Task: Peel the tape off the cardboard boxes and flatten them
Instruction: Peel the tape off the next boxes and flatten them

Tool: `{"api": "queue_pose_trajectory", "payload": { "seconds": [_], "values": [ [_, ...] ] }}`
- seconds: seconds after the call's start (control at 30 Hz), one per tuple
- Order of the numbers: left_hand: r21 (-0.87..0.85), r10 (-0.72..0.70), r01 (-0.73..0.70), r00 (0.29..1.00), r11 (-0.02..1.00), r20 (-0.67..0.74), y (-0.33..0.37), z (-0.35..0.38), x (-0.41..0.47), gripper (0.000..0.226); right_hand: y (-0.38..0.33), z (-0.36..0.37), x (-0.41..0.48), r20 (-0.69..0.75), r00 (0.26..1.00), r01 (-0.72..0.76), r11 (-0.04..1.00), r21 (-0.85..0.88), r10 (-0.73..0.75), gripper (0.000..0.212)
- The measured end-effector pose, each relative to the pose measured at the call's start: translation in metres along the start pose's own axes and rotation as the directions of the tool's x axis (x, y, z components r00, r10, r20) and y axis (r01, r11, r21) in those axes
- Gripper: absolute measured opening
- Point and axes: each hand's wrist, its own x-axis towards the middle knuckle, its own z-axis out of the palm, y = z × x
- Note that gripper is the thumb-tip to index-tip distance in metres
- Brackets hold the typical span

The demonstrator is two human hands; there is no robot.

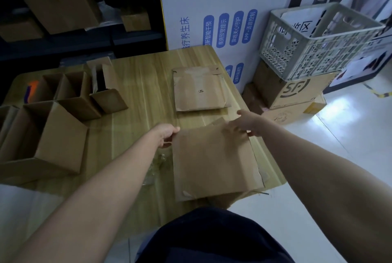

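Note:
A flattened cardboard box [214, 161] lies near the front right of the wooden table [135, 97]. My left hand [166, 135] grips its far left corner, thumb on top. My right hand [247, 122] holds its far right corner, fingers blurred over the top edge. A stack of flattened boxes [199, 90] lies further back on the table. Several open, upright cardboard boxes [63, 114] stand along the left side. A crumpled wad of clear tape [157, 163] lies on the table by my left forearm.
To the right of the table on the white floor sits a grey plastic crate [314, 40] on stacked cartons [297, 91]. A white printed panel [212, 8] stands behind the table. Dark shelves [63, 8] at the back left hold more boxes.

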Motion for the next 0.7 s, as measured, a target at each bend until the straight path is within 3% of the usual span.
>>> {"api": "queue_pose_trajectory", "payload": {
  "seconds": [0.1,0.23,0.37,0.47,0.57,0.7],
  "values": [
    [-0.099,-0.019,0.023,0.999,0.995,0.044,-0.011,0.009,-0.001,0.012,0.009,0.016,-0.001,-0.097,0.995,-0.032,0.999,-0.029,0.029,0.072],
    [-0.190,-0.045,0.075,0.987,0.979,0.154,0.006,0.005,-0.011,0.017,0.002,0.011,-0.005,-0.212,0.973,-0.050,0.983,0.176,0.088,0.050],
    [-0.265,0.060,-0.014,0.984,0.964,0.168,0.037,-0.002,-0.023,0.013,-0.020,-0.012,-0.009,-0.212,0.973,-0.023,0.952,0.306,0.091,0.027],
    [-0.328,0.160,-0.099,0.973,0.940,0.166,0.058,-0.005,-0.032,0.019,-0.039,-0.032,-0.014,-0.272,0.962,0.110,0.907,0.407,0.005,0.009],
    [-0.363,0.236,-0.169,0.960,0.916,0.148,0.068,-0.005,-0.038,0.022,-0.050,-0.046,-0.021,-0.312,0.949,0.188,0.884,0.428,-0.050,0.010],
    [-0.512,0.257,-0.162,0.959,0.844,0.120,0.074,-0.006,-0.043,0.013,-0.048,-0.052,-0.030,-0.299,0.954,0.171,0.855,0.490,-0.019,0.017]
  ]
}}
